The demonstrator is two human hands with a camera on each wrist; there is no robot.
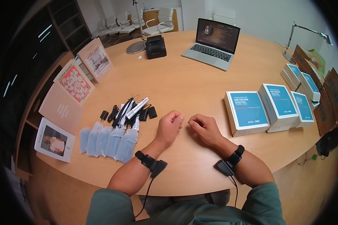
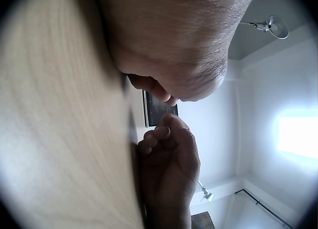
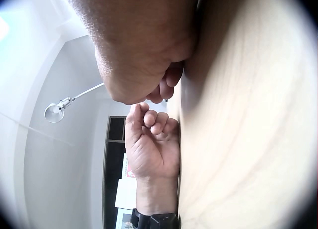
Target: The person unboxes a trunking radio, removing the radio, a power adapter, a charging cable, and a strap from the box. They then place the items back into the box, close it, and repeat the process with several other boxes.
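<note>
My left hand (image 1: 169, 127) rests on its side on the wooden table (image 1: 176, 165), fingers loosely curled and holding nothing. Facing it, a small gap away, my right hand (image 1: 206, 129) lies the same way, also with nothing in it. In the right wrist view the left hand (image 3: 151, 144) shows its palm and bent fingers. Left of the hands sit several white-wrapped packets (image 1: 108, 143) in a row. Behind these is a pile of black cables and adapters (image 1: 129, 113). Blue-and-white boxes (image 1: 248, 110) labelled "Network Digital" stand to the right of my right hand.
An open laptop (image 1: 214, 45) stands at the back, with a black box-shaped device (image 1: 156, 47) to its left. Books and a magazine (image 1: 55, 140) line the left edge. Smaller boxes (image 1: 308, 84), cardboard (image 1: 330, 101) and a desk lamp (image 1: 289, 56) occupy the right side.
</note>
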